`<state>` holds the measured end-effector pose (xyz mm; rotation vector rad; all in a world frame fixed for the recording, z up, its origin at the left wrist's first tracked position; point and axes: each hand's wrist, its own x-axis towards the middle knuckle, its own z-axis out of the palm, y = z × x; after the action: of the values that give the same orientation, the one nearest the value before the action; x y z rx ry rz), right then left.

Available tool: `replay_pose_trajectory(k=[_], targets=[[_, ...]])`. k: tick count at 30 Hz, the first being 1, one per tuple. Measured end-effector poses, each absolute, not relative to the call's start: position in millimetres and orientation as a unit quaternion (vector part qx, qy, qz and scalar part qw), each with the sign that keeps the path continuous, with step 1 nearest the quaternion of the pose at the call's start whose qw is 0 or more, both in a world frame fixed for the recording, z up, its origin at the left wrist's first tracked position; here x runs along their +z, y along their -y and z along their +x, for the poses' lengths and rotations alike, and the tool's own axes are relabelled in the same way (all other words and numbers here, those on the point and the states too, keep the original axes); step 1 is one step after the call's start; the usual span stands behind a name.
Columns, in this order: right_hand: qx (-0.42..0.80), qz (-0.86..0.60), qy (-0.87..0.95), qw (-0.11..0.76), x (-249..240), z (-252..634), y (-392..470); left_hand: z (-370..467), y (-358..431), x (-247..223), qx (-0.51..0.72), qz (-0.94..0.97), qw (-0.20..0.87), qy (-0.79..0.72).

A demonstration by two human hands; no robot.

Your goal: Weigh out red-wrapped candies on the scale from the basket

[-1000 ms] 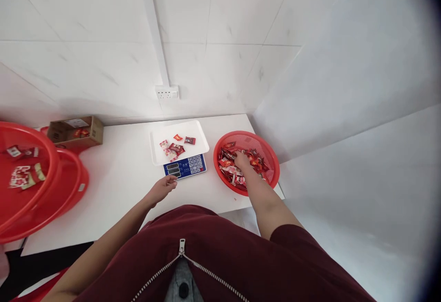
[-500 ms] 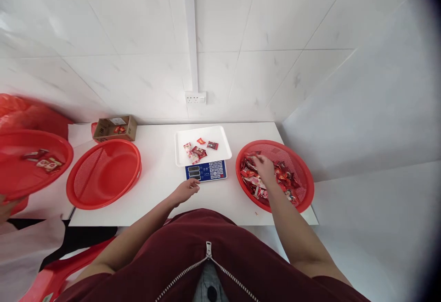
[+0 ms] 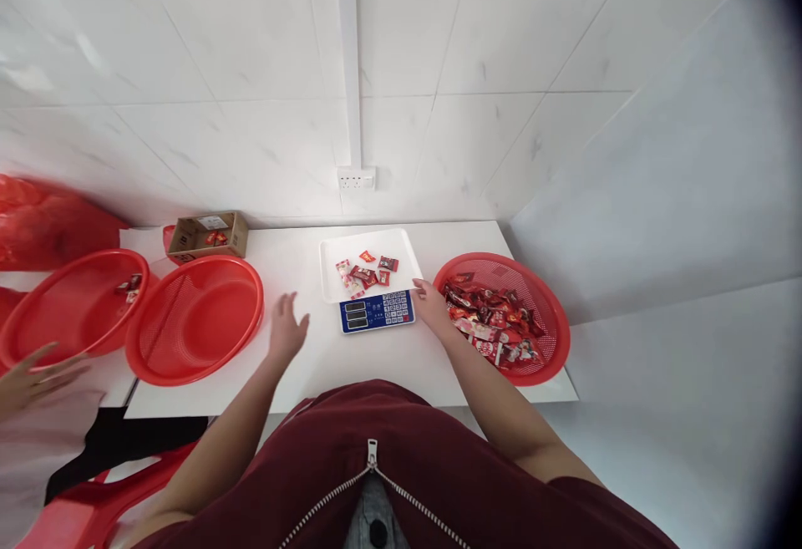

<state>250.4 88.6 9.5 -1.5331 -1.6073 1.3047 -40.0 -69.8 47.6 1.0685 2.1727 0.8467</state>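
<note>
On the blue scale [image 3: 378, 312] sits a white tray [image 3: 335, 253] holding several small wrapped sweets [image 3: 365, 275]. My right hand [image 3: 431, 307] is at the tray's near right corner, its thumb and fingers closed about the rim. To the left of the scale, my left hand [image 3: 289, 332] is raised over the table, fingers apart and holding nothing. Just right of my right hand stands a red basket [image 3: 556, 323] with many red and pink wrapped sweets [image 3: 494, 319].
A second red basket [image 3: 194, 323] stands left on the white table [image 3: 307, 382]. Beyond it, a co-worker's hand [image 3: 38, 382] reaches beside another red basket [image 3: 68, 315] with a few sweets. A cardboard box [image 3: 210, 236] and a red plastic bag [image 3: 50, 223] are at the back left.
My right hand has left the sweets basket for the tray corner, and another sweet lies on the tray. My left hand has moved left and opened. The co-worker's basket has been lowered.
</note>
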Motion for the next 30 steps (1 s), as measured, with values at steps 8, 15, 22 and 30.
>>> replay_pose_trajectory(k=[8,15,22,30], targets=[[0.221,-0.628,0.737,0.120,-35,319,-51,-108,85,26,0.087,0.354,0.213,-0.906],[0.165,-0.647,0.744,0.024,-40,306,-33,-60,67,15,0.065,0.460,0.255,-0.848],[0.160,-0.650,0.743,0.003,-37,306,-35,-37,59,19,0.050,0.514,0.247,-0.820],[0.164,-0.646,0.746,0.003,-35,306,-34,12,30,27,0.067,0.621,0.175,-0.761]])
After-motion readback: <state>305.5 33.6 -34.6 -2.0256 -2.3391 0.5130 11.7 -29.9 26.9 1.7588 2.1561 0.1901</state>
